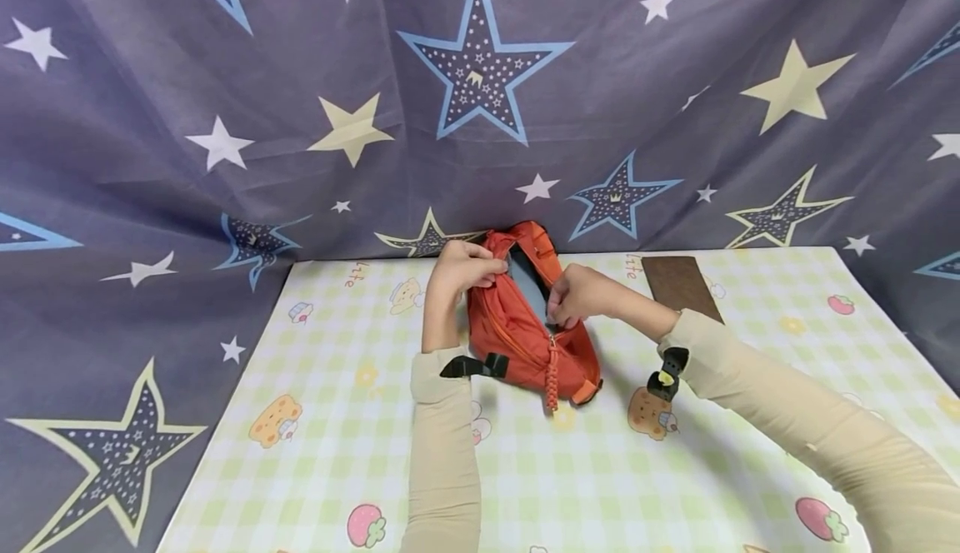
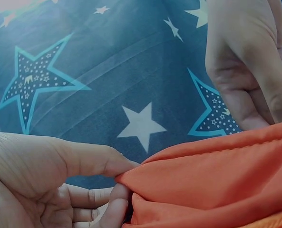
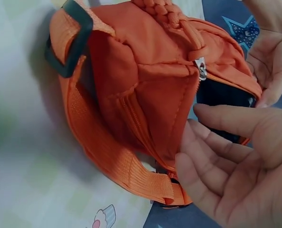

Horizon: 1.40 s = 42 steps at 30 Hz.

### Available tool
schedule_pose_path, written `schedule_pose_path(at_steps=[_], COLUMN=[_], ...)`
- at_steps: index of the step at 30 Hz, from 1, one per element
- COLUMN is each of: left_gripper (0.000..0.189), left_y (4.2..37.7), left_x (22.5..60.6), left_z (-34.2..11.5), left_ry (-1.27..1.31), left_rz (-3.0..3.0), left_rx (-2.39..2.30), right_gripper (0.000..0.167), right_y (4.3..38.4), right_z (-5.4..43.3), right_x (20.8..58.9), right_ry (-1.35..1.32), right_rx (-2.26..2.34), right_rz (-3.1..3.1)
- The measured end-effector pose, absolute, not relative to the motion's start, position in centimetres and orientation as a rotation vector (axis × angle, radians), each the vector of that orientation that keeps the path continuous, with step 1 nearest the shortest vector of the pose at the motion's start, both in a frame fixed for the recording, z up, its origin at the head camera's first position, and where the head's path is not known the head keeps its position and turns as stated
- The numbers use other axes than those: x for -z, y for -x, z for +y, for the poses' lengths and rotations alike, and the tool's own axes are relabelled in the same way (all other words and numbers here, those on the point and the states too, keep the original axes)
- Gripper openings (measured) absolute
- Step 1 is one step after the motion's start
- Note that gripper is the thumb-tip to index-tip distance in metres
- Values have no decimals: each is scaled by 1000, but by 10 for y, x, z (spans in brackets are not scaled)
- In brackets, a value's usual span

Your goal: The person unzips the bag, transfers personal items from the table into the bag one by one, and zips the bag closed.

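Observation:
An orange-red sling bag [image 1: 510, 320] stands near the back of the table with its top zipper undone, showing a grey-blue lining. At the far left end of the opening, my left hand [image 1: 462, 268] pinches the fabric edge between thumb and fingers, seen close in the left wrist view. My right hand [image 1: 581, 295] holds the opening's right edge, its thumb [image 3: 217, 115] over the gap and its fingers against the fabric. The metal zipper slider [image 3: 200, 69] sits at the near end, with a braided cord pull [image 1: 552, 374] hanging from it. What lies deep inside is hidden.
A flat brown rectangular piece [image 1: 678, 286] lies at the table's back right. The table [image 1: 315, 453] has a green checked cover with printed bears and strawberries. A dark star-patterned cloth [image 1: 300, 103] hangs behind. An orange strap with a dark buckle [image 3: 69, 38] hangs off the bag.

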<state>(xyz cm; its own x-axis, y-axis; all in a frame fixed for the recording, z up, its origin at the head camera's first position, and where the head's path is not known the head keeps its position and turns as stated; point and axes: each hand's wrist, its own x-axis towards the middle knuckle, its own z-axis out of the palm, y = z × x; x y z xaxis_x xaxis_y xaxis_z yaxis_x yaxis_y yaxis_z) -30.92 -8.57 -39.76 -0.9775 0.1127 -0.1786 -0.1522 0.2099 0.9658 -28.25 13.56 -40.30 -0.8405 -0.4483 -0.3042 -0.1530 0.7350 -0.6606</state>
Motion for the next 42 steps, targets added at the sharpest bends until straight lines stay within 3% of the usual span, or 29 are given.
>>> schedule_pose_path(at_steps=[16,35,37,42], left_gripper=[17,13,13,14], left_y=[309,309,309,308], left_x=[400,399,399,399], left_z=[-90,-85,-85,-83], left_ry=[31,-15,-13,-6], left_rz=[2276,2299,2306,2322], left_rx=[-1846,-1823,-1819,-1814], right_gripper=[16,53,51,27], right_y=[285,310,314,324], right_z=[151,251,264,292], right_x=[390,353,356,366], right_ry=[443,-94,-147,-244], right_rx=[1164,1229,1196,1184], right_rz=[2496,2498,2474,2376])
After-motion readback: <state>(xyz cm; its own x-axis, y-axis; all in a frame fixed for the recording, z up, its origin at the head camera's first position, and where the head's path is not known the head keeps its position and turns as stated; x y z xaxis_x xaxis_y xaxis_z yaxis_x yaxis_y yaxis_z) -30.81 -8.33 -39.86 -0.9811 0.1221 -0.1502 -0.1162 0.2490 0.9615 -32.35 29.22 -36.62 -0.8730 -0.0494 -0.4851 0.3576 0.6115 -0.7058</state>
